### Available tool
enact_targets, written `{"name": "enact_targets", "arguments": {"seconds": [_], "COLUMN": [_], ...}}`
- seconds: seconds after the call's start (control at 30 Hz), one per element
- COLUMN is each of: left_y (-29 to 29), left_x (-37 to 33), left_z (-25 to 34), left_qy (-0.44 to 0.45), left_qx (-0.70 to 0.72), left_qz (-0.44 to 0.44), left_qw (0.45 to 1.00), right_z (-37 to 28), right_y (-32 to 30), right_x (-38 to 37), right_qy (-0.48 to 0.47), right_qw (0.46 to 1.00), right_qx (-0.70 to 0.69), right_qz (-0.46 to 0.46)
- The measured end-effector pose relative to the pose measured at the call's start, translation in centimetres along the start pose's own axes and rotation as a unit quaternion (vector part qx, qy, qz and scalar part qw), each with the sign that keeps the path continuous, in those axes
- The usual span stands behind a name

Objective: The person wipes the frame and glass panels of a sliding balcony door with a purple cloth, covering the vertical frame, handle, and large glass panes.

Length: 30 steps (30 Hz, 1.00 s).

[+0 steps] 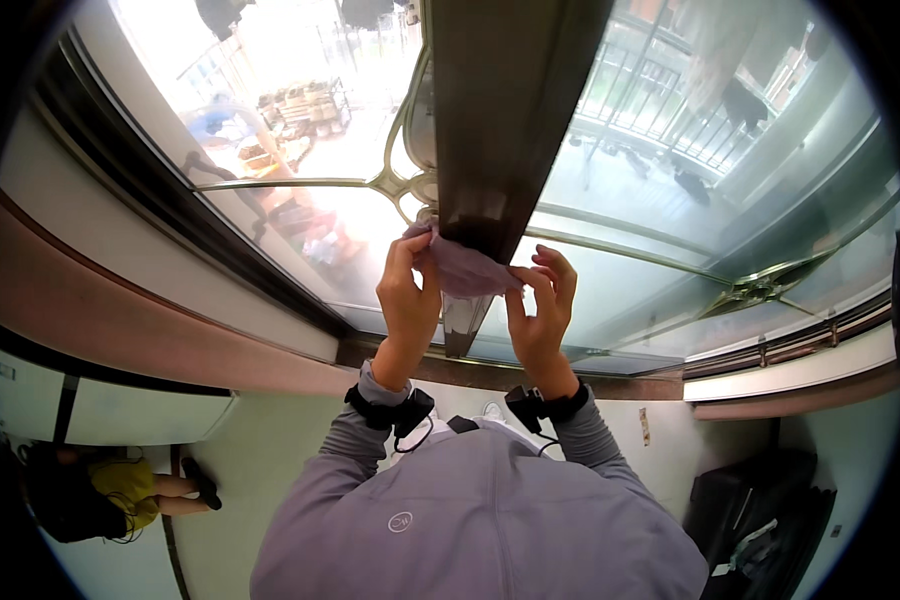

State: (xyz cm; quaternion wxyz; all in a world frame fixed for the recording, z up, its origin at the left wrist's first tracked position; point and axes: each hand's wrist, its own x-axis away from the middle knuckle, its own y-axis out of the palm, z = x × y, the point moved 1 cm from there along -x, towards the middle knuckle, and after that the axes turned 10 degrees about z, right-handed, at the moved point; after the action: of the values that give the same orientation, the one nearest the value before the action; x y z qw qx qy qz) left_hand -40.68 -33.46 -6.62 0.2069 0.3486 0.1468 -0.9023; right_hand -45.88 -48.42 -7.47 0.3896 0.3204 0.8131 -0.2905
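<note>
A thin mauve cloth [467, 270] is stretched across the dark upright frame post [500, 120] of a glazed sliding door. My left hand [408, 305] pinches its left end near the post's left edge. Its right corner lies between the thumb and forefinger of my right hand [540, 315], whose other fingers curl up apart from it. The cloth hangs against the post and hides part of it. Both wrists carry black bands with small boxes and cables.
Glass panes with curved metal trim, such as the right pane [650, 180], flank the post. A bottom track [490, 377] crosses below. At the left sits another person [120, 495] in yellow shorts. A black suitcase [740, 500] stands at the lower right, and a small wrapper [645, 427] lies on the floor.
</note>
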Motion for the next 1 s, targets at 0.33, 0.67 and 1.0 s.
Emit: {"name": "enact_targets", "arguments": {"seconds": [0.33, 0.67, 1.0], "left_y": [2.4, 4.5, 5.5], "left_x": [2.0, 3.4, 4.4], "left_z": [0.6, 0.4, -1.3], "left_qy": [-0.004, 0.025, 0.048], "left_qx": [0.088, 0.126, 0.171], "left_qz": [-0.104, -0.210, -0.234], "left_qw": [0.991, 0.969, 0.956], "right_z": [1.0, 3.2, 5.0], "right_y": [-0.6, -1.5, -2.3], "right_x": [1.4, 2.4, 3.6], "right_qy": [0.037, 0.057, 0.110], "right_qw": [0.997, 0.992, 0.988], "right_qx": [-0.044, -0.023, -0.017], "right_qz": [0.043, 0.113, 0.105]}}
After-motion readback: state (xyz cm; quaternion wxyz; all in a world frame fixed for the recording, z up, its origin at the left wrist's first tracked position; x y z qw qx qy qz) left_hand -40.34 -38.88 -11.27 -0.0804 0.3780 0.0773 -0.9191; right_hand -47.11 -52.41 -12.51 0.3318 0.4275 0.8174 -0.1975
